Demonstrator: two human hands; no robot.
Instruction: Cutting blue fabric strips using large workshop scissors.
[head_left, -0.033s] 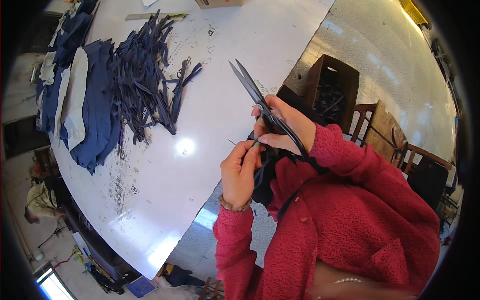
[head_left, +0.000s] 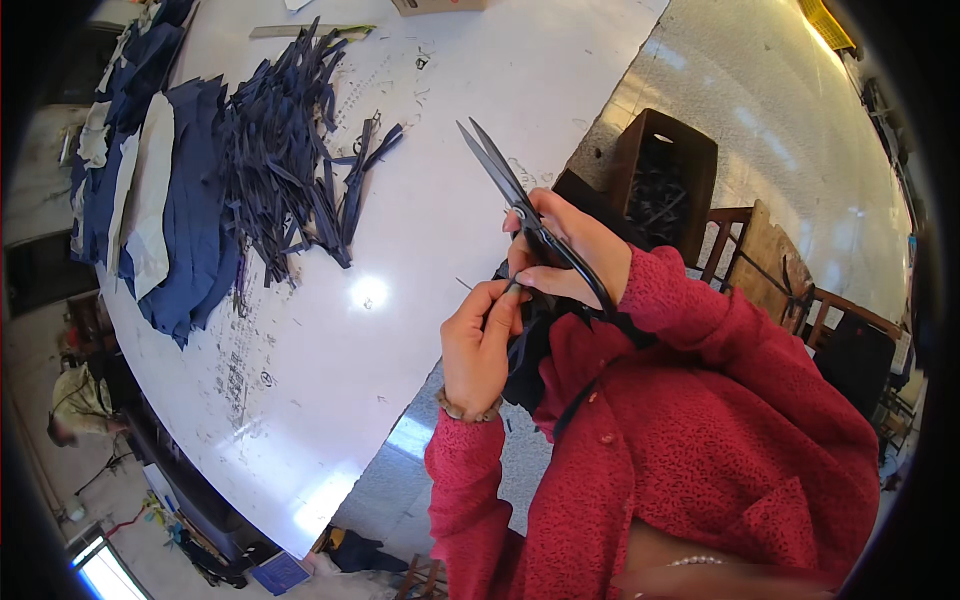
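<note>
My right hand is closed round a pair of black-handled scissors, whose blades point up and away over the table edge, slightly apart. Its thumb and fingertips also meet my left hand at a dark, narrow piece of fabric. My left hand is closed, pinching that piece between thumb and forefinger; most of it is hidden by the fingers. Dark fabric hangs below and behind both hands, against my red sleeves and jacket. A thin dark end sticks out left of the left fingertips.
On the white table lie a heap of navy strips, stacked navy cloth with pale pieces, and a ruler. A brown bin holding dark scraps and a wooden stool stand right. Another person is far left.
</note>
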